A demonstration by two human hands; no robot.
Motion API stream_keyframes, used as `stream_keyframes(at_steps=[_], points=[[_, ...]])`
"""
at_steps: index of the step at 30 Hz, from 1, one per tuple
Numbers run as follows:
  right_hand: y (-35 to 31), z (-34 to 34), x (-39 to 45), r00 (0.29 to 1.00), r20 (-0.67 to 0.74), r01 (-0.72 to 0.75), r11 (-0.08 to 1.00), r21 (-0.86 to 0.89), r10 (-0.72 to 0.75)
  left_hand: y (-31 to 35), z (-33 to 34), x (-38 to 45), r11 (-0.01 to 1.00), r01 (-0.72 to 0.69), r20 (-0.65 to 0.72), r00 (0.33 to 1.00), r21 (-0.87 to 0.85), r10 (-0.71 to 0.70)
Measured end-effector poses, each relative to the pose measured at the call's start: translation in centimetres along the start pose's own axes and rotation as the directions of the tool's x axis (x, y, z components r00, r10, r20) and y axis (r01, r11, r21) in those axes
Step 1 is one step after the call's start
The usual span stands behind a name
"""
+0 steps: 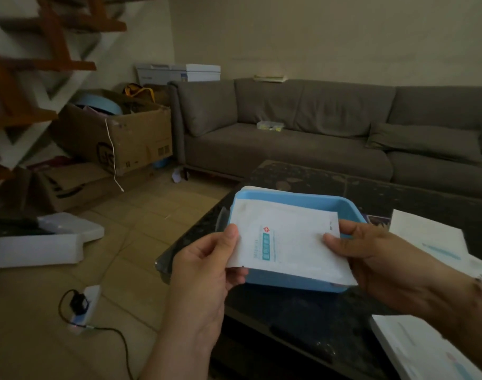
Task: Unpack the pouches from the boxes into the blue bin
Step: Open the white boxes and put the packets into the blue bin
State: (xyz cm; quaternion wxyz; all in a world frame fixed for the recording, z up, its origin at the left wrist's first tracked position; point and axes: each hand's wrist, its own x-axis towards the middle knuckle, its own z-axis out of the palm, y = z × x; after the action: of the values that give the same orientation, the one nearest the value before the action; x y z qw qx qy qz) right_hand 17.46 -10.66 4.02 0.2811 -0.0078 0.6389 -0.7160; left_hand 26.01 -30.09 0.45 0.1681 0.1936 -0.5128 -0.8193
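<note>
While you hold the white pouch (286, 239) flat over the blue bin (303, 282), both of your hands are pinching it. Your left hand (206, 266) grips the left edge, thumb on top and fingers under. Your right hand (382, 259) grips the right edge the same way. The pouch has a small red mark and blue-green print near its middle. It covers most of the bin, so you cannot see what lies inside. A bit of white sticks up behind the bin's far left corner, but it is too hidden to tell what it is.

The bin sits on the dark table (289, 319), close to the left edge. Near your right arm, at the bottom right corner, lies a white box (421, 349) with pale blue print. A second white box (431, 237) lies on the table just past your right hand. Both are blurry.

On the floor to your left is a white power strip (83, 308) with a black plug in it and a dark cord running off. Farther left lie white foam blocks (42, 245).

Past the table stands a long grey sofa (303, 133), with a small clear bag (270, 125) on its seat. Beside the sofa's left end are big brown cardboard boxes (119, 135), and one has a white cord hanging down its side. Wooden stairs (28, 67) climb up at the far left.
</note>
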Motion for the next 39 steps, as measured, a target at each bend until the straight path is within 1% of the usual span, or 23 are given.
stream_keyframes(at_steps=[2, 6, 9, 13, 18, 20, 22, 23, 25, 26, 29, 31, 32, 33, 35, 37, 39], points=[[-0.7, -0.1, 0.3, 1.000, -0.005, 0.026, 1.000, 0.002, -0.026, 0.2, 0.0, 0.0, 0.996, -0.012, -0.044, 0.999, -0.086, 0.008], [-3.7, -1.1, 2.9, 0.987, -0.129, 0.089, 0.995, -0.052, -0.095, 0.8, -0.7, 0.2, 0.952, -0.005, -0.113, 0.993, -0.307, -0.031], [-4.9, -1.8, 5.5, 0.983, -0.178, 0.028, 0.987, -0.157, -0.056, 1.3, -1.3, 0.2, 0.909, 0.030, -0.135, 0.986, -0.415, -0.094], [-4.3, -1.7, 8.1, 0.984, -0.174, -0.085, 0.951, -0.298, 0.033, 1.7, -1.2, 0.2, 0.887, 0.049, -0.135, 0.983, -0.458, -0.124], [-2.5, -1.1, 10.4, 0.982, -0.148, -0.162, 0.916, -0.366, 0.114, 1.5, -1.1, 0.6, 0.878, 0.062, -0.129, 0.982, -0.475, -0.139], [-2.2, -1.0, 11.0, 0.978, -0.164, -0.192, 0.867, -0.460, 0.130, 1.4, -1.1, 0.8, 0.879, 0.073, -0.132, 0.980, -0.471, -0.152], [-2.3, -0.8, 11.2, 0.969, -0.214, -0.228, 0.783, -0.579, 0.124, 1.3, -1.0, 0.9, 0.880, 0.077, -0.135, 0.978, -0.468, -0.158], [-2.4, -0.7, 11.1, 0.968, -0.229, -0.231, 0.722, -0.652, 0.102, 1.3, -1.0, 1.0, 0.881, 0.078, -0.136, 0.978, -0.467, -0.158], [-2.9, -0.6, 10.6, 0.975, -0.221, -0.195, 0.559, -0.806, 0.022, 1.2, -1.0, 1.1, 0.883, 0.079, -0.139, 0.977, -0.462, -0.159], [-3.1, -0.7, 10.3, 0.977, -0.211, -0.178, 0.486, -0.855, -0.012, 1.1, -1.0, 1.2, 0.887, 0.078, -0.140, 0.978, -0.455, -0.158], [-3.6, -0.7, 9.8, 0.980, -0.199, -0.176, 0.341, -0.923, -0.032, 0.9, -0.9, 1.4, 0.917, 0.061, -0.166, 0.977, -0.395, -0.136], [-3.5, -0.6, 9.8, 0.980, -0.200, -0.191, 0.212, -0.958, -0.022, 0.4, -0.8, 1.8, 0.961, 0.007, -0.223, 0.972, -0.278, -0.072], [-3.4, -0.4, 10.0, 0.980, -0.200, -0.195, 0.184, -0.963, -0.007, 0.1, -0.7, 2.0, 0.986, -0.028, -0.248, 0.969, -0.165, -0.014], [-3.2, -0.3, 10.1, 0.980, -0.197, -0.196, 0.189, -0.962, 0.015, -0.1, -0.6, 2.0, 0.998, -0.055, -0.242, 0.969, -0.028, 0.047], [-3.0, -0.4, 10.6, 0.981, -0.188, -0.195, 0.261, -0.945, 0.050, -0.6, -0.2, 1.8, 0.980, -0.070, -0.161, 0.982, 0.186, 0.101], [-3.0, -0.5, 10.6, 0.980, -0.189, -0.201, 0.347, -0.916, 0.069, -1.0, 0.3, 1.7, 0.971, -0.048, -0.063, 0.996, 0.235, 0.064], [-3.2, -0.8, 10.4, 0.976, -0.195, -0.217, 0.381, -0.899, 0.097, -1.1, 0.4, 1.6, 0.965, -0.039, -0.029, 0.998, 0.258, 0.048]])
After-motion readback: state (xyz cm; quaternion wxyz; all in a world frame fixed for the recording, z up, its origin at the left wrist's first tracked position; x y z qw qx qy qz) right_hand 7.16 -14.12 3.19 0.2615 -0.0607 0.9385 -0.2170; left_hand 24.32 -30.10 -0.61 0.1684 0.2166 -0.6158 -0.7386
